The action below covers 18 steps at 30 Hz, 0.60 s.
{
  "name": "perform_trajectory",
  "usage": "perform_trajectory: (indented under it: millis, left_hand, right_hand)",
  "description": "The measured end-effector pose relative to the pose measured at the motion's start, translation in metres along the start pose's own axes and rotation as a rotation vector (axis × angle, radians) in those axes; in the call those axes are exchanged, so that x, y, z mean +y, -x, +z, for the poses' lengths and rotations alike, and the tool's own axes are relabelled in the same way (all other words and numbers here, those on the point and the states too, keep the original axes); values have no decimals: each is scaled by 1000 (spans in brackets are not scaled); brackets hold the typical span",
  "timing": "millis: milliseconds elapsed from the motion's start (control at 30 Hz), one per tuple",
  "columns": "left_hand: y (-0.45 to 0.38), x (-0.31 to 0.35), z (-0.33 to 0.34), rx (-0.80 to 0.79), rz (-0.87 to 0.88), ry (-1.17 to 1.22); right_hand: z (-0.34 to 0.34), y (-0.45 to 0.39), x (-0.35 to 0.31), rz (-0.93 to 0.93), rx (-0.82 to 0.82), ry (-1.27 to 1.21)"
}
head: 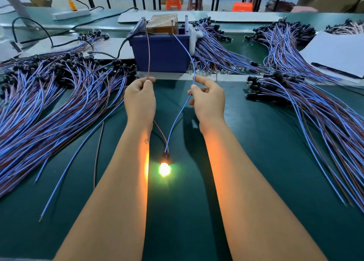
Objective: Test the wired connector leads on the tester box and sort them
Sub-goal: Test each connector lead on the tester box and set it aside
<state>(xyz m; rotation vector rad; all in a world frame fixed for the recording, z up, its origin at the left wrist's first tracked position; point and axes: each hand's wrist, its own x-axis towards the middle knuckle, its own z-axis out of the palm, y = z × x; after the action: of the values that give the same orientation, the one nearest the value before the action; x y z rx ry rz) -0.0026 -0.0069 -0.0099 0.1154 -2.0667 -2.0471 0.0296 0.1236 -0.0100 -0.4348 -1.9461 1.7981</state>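
Green bench [256, 172]: left hand [140, 99], right hand [207, 100] pinch lit lead [165, 167] wires.

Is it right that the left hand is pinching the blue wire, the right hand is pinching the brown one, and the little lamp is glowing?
Not quite: the wires are swapped. In the head view the left hand pinches the brown wire and the right hand pinches the blue wire. The little lamp is indeed glowing.

Two hands are showing, one tester box [163, 52], one lit lamp [164, 169], and about five lead heaps lying around.
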Motion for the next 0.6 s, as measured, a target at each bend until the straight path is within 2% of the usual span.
perform_trajectory:
  millis: [100,200,400,533,600]
  left_hand:
    - [2,1,1,-19,3,-39]
    - [8,4,6,-104,23,-53]
    - [17,12,17,-319,-20,106]
    - [15,11,14,-286,-48,150]
    - [12,13,11,-226,-52,212]
  right_hand:
    - [-1,1,-2,-29,13,8]
    - [1,6,-4,-110,-10,25]
    - [12,16,-7,-208,-119,74]
    - [10,15,-8,-199,-145,155]
    - [4,14,-9,-148,-237,188]
